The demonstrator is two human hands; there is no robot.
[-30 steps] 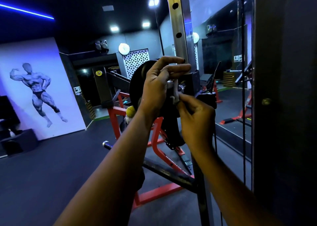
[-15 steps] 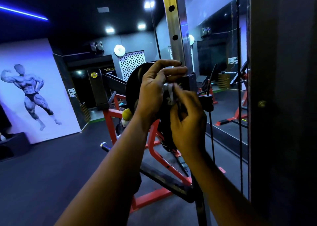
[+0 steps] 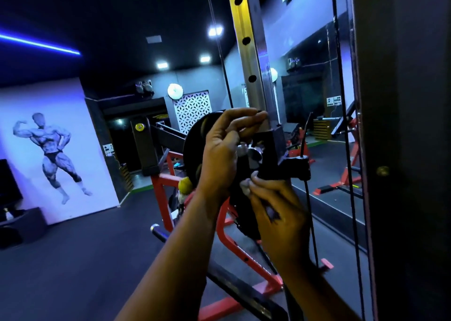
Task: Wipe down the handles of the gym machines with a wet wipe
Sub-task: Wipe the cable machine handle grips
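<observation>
left hand (image 3: 220, 150): raised at the black weight plate (image 3: 192, 150), fingers loosely bent and spread, holding nothing visible
right hand (image 3: 278, 213): just below the left hand, pinching a small crumpled wet wipe (image 3: 246, 186)
metal knob (image 3: 253, 152): between the hands, above the wipe, apart from it
steel upright (image 3: 253, 59): rose just behind the left hand's fingertips
cable (image 3: 308, 198): hung right of the right hand
</observation>
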